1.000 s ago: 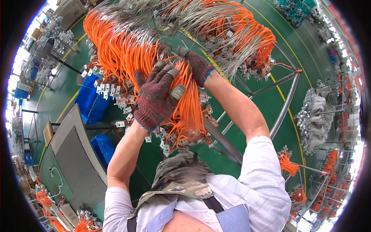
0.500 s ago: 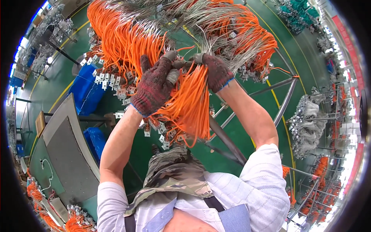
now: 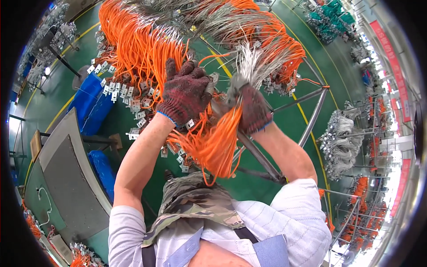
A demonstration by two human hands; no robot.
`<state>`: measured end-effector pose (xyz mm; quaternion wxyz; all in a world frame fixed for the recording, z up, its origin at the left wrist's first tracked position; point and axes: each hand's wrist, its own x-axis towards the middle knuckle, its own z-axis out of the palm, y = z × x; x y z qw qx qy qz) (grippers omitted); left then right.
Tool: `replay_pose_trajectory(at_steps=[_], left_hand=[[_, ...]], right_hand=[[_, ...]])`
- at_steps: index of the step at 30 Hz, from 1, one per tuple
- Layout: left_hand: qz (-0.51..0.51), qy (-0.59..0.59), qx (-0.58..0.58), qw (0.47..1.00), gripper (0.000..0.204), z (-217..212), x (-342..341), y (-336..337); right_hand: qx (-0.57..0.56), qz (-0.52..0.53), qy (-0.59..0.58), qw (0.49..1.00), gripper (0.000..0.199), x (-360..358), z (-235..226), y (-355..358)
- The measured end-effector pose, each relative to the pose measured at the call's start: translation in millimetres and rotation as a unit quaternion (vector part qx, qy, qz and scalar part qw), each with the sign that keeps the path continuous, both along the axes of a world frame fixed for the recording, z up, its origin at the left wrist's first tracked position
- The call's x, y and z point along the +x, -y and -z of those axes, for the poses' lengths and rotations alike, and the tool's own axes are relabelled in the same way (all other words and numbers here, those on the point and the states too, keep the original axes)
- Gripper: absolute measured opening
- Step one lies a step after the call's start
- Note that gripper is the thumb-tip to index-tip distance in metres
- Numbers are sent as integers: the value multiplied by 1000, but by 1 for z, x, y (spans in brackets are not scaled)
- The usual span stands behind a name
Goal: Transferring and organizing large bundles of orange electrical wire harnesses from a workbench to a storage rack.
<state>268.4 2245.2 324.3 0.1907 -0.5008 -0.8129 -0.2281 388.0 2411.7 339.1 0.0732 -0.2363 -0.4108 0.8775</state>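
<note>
My right hand (image 3: 254, 107), in a dark red knit glove with a grey thumb and fingertips, is closed round a bundle of orange cables (image 3: 220, 149). Their orange lengths hang toward me, and silvery bare ends (image 3: 250, 62) fan out beyond the fist. To the left, my left hand (image 3: 184, 94), gloved alike, is apart from the fist with its back up. Its fingers are loosely bent and spread, the little finger standing away, and its palm side is hidden. Just beyond it hangs a thick row of orange cables (image 3: 133, 42) with white and metal end pieces.
A metal frame (image 3: 311, 118) carries the cables. Blue bins (image 3: 91, 104) and a grey panelled table (image 3: 73, 178) stand at left. Racks of silvery cables (image 3: 344, 142) and orange cables (image 3: 364, 196) line the right side. The floor (image 3: 307, 164) is green with yellow lines.
The bundle and my right hand have shifted nearer to me, and its silvery ends now spread out beyond the fist. My left hand has come away from the bundle.
</note>
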Motion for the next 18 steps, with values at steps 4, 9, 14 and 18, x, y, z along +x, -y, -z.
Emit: replay_pose_trajectory(at_steps=[4, 9, 14, 18], left_hand=[[10, 23, -62, 998, 24, -8, 3, -5], [4, -16, -37, 999, 23, 3, -7, -13], [8, -58, -22, 998, 23, 7, -11, -14], [11, -49, -17, 999, 34, 16, -17, -21]], right_hand=[[56, -25, -30, 998, 34, 60, -25, 35], [12, 79, -10, 997, 25, 107, -41, 73], [-30, 81, -47, 995, 39, 184, -24, 115], [93, -21, 7, 995, 45, 229, 18, 169]])
